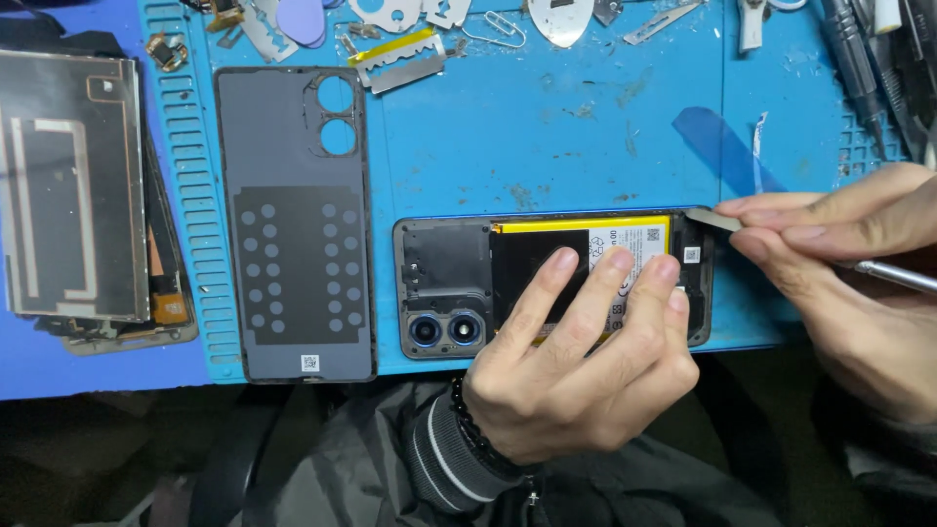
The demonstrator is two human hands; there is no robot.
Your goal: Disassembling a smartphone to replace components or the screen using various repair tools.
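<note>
Phone (449, 283) with its back removed lies face down on the blue mat (547, 137) that covers the counter, camera lenses toward the near edge and the yellow-edged battery (547, 244) exposed in the middle of the frame. Left hand (576, 371) rests on the phone with fingers spread flat across the battery, palm off the near edge; it presses down and grips nothing. Right hand (849, 263), at the phone's right end, is closed in a pinch on a thin metal blade (714, 219) whose tip touches the upper right corner of the phone, by the battery's end; a slim metal rod (898, 277) also runs through this hand, and whether it is one piece with the blade cannot be told. Back cover (296, 224), dark grey with two round camera holes, lies flat just left of the phone, inner side up. Further left of the phone sits a stack of flat panels (73, 185). Beyond the phone, along the far edge of the mat, lie razor blades (400, 59), picks and other small tools. Judged from its build, the phone is light and stiff but easily marred, best steadied by its frame or by flat pressure as shown; the battery is thin, soft-walled and likely glued, so it should be lifted from an edge without bending or piercing.
</note>
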